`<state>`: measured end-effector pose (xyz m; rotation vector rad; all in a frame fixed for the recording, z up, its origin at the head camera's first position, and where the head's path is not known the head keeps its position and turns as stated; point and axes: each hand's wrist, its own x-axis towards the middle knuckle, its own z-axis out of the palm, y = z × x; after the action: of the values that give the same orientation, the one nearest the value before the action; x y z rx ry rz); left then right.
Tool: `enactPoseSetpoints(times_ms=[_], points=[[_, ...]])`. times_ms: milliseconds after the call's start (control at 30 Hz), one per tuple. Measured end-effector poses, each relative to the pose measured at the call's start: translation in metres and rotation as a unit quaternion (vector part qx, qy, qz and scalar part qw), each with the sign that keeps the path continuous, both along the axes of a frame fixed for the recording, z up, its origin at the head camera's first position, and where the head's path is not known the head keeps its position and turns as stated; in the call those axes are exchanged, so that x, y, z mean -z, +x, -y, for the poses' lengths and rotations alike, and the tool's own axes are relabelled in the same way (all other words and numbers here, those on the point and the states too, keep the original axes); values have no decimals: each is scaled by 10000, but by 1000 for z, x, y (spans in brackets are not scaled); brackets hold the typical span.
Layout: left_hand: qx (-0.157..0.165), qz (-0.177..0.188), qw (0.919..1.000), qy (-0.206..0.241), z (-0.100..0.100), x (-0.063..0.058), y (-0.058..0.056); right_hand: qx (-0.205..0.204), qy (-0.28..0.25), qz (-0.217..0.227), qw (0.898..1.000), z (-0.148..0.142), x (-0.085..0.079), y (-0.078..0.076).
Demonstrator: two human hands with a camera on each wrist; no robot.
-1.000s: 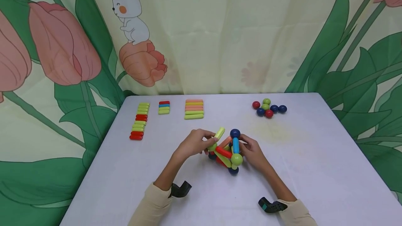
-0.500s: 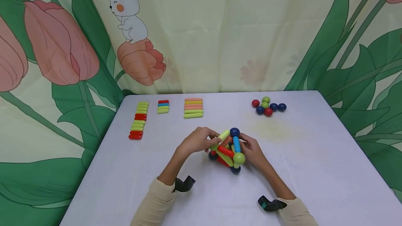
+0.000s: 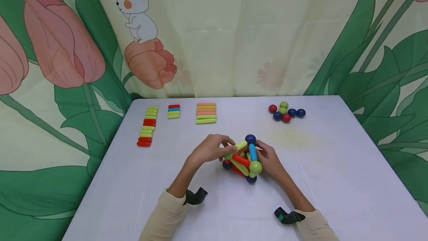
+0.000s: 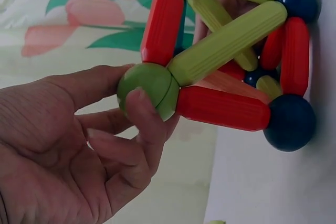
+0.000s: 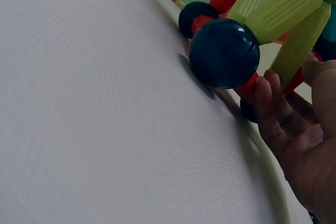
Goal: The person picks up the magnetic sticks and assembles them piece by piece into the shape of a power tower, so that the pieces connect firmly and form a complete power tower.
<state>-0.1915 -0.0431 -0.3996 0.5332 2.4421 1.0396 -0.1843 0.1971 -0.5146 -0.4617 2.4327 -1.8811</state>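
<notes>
Over the table (image 3: 214,215), the left hand (image 3: 212,148) pinches a green plastic ball (image 4: 149,90); a yellow-green rod (image 3: 241,145) slants rightward toward a navy ball (image 3: 250,139). The right hand (image 3: 270,161) grips their frame (image 3: 241,160).

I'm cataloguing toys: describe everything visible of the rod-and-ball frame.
The rod-and-ball frame looks plastic: green, red, blue and orange rods, some ribbed, join green and dark-blue balls into an open cage. It's low over the table, contact unclear; the left hand pinches a green ball, the right hand holds its right side.
</notes>
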Motion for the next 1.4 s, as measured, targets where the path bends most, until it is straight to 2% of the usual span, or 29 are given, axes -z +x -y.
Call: enactPoseSetpoints(times_ms=[133, 267, 367, 467, 567, 667, 767, 867, 933, 1000, 1033, 1067, 1133, 1200, 1233, 1300, 1400], points=[[-297, -114, 9989, 357, 5, 0, 1, 153, -80, 134, 9998, 0, -2, 0], [-653, -448, 9950, 602, 8, 5, -2, 218, -245, 422, 9986, -2, -3, 1], [-1057, -742, 9881, 829, 8, 13, -7, 202, -260, 526, 9981, -3, -2, 1], [-1474, -927, 9776, 1181, 8, 22, -12, 246, 17, 433, 9988, -2, 0, 2], [-1669, -822, 9698, 1579, 9, 31, -14, 318, 502, 165, 9981, -2, 1, 4], [-1571, -483, 9655, 2017, 12, 36, -16, 372, 853, -35, 9957, -3, 0, 6], [-1481, -280, 9643, 2177, 20, 38, -18, 290, 1049, -30, 9941, -6, -2, 6], [-1622, -807, 9723, 1476, 37, 40, -22, 98, 1161, 61, 9932, -8, -4, 5], [-1909, -1253, 9718, 597, 54, 41, -24, 21, 1246, 98, 9922, -8, -7, 4], [-2267, -1547, 9604, -481, 74, 42, -25, 10, 1333, 70, 9910, -4, -18, 9], [-2442, -1545, 9528, -931, 84, 41, -25, 21, 1337, 70, 9910, -5, -19, 9], [-2581, -1452, 9456, -1346, 96, 40, -24, 20, 1346, 83, 9909, -3, -23, 11], [-2824, -1123, 9307, -2036, 119, 39, -22, 48, 1385, 99, 9903, -3, -22, 11], [-2988, -893, 9175, -2467, 142, 40, -21, 45, 1312, 83, 9913, -6, -14, 8], [-3044, -808, 9134, -2578, 152, 41, -19, 37, 1267, 88, 9919, -7, -8, 6], [-3110, -738, 9079, -2710, 170, 46, -18, 43, 1225, 81, 9924, -7, -3, 4], [-3137, -889, 9042, -2761, 186, 54, -15, -5, 1202, 13, 9928, -4, -4, 5]])
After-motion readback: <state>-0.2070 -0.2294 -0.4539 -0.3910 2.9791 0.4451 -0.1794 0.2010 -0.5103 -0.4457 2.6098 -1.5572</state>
